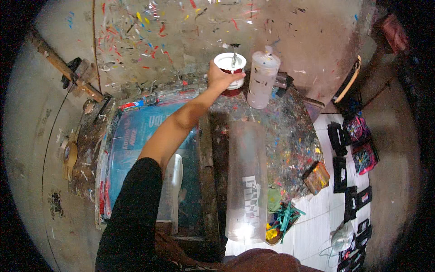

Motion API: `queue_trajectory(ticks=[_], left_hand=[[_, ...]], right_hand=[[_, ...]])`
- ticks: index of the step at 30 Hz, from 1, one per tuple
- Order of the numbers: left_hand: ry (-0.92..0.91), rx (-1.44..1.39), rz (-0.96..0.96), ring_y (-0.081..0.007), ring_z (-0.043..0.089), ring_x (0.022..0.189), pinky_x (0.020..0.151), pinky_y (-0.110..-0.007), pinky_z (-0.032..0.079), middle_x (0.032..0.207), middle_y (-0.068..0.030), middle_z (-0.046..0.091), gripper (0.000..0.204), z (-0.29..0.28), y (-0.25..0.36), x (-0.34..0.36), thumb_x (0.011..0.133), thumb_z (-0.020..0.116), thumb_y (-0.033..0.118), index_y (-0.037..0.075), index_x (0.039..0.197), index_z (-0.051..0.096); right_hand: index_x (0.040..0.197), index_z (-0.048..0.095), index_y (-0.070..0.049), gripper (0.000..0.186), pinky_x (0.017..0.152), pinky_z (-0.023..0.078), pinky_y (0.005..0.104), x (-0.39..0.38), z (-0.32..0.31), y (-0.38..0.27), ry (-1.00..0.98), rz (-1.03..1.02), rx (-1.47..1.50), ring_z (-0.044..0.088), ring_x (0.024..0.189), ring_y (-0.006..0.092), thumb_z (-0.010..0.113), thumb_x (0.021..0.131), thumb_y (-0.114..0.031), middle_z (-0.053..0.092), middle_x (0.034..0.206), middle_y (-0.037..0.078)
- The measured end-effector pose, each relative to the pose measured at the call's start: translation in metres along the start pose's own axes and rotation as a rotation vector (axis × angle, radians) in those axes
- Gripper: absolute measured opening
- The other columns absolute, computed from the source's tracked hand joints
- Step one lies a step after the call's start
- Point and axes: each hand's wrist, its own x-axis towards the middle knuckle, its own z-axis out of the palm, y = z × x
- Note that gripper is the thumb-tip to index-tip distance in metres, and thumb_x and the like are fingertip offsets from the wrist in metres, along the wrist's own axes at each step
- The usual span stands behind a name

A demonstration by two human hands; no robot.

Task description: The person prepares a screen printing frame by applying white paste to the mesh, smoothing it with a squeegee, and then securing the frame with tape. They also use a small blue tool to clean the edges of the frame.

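My left hand reaches far forward and grips the side of a small paint can with a white rim and red inside; a stirring stick stands in it. The can sits at the far edge of a paint-spattered table. Right beside it stands a tall cloudy plastic bottle. Under my forearm lies a wooden-framed printing screen with blue mesh, and a white squeegee rests on it. A dark brownish shape at the frame's near corner may be my right hand; it is too dim to tell.
A clear film sheet with a dark print lies right of the screen. A small brown box and a tub of coloured scraps sit near the table's right edge. Several black printed pieces lie on the white tiled floor. A tape roll lies at left.
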Motion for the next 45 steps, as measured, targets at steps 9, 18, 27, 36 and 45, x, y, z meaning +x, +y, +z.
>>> queue_trajectory(ticks=[9,18,27,36,45], left_hand=[[-0.031,-0.259,0.045,-0.0254,0.065,0.106,0.093,-0.039,0.053,0.114,-0.0172,0.066,0.094,-0.066,0.039,0.004,0.048,0.100,0.035,-0.005,0.118,0.051],[-0.131,-0.255,0.219,-0.0182,0.067,0.101,0.093,-0.035,0.052,0.108,-0.0108,0.072,0.070,-0.278,0.084,-0.076,0.054,0.099,0.028,-0.001,0.109,0.067],[0.068,0.162,-0.054,-0.0212,0.063,0.112,0.102,-0.037,0.048,0.120,-0.0118,0.066,0.096,-0.495,0.093,-0.248,0.050,0.100,0.026,-0.001,0.128,0.053],[0.190,0.179,-0.225,-0.0219,0.063,0.111,0.102,-0.037,0.048,0.119,-0.0131,0.066,0.097,-0.539,0.075,-0.325,0.048,0.099,0.019,-0.004,0.129,0.051],[0.178,0.301,-0.239,-0.0230,0.061,0.115,0.102,-0.037,0.047,0.123,-0.0134,0.063,0.104,-0.522,0.059,-0.344,0.046,0.101,0.019,-0.001,0.133,0.048]], right_hand=[[0.140,0.050,-0.005,0.051,0.094,0.050,0.0455,0.000,0.007,-0.004,-0.007,-0.022,-0.064,0.061,0.111,0.0319,0.058,0.092,-0.023,0.061,0.123,0.018],[0.142,0.050,-0.009,0.052,0.086,0.054,0.0429,0.010,0.007,0.007,-0.029,-0.077,-0.204,0.064,0.105,0.0296,0.057,0.092,-0.020,0.063,0.117,0.016],[0.142,0.054,-0.019,0.054,0.083,0.054,0.0401,0.060,-0.075,-0.002,-0.344,0.032,-0.015,0.065,0.100,0.0254,0.058,0.088,-0.016,0.064,0.109,0.012],[0.144,0.051,-0.021,0.062,0.086,0.056,0.0404,0.084,-0.085,0.000,-0.470,0.124,0.022,0.066,0.097,0.0253,0.058,0.083,-0.007,0.063,0.109,0.009],[0.137,0.060,-0.019,0.064,0.080,0.055,0.0389,0.100,-0.085,-0.005,-0.379,0.220,0.158,0.065,0.092,0.0248,0.062,0.075,-0.003,0.064,0.101,0.006]])
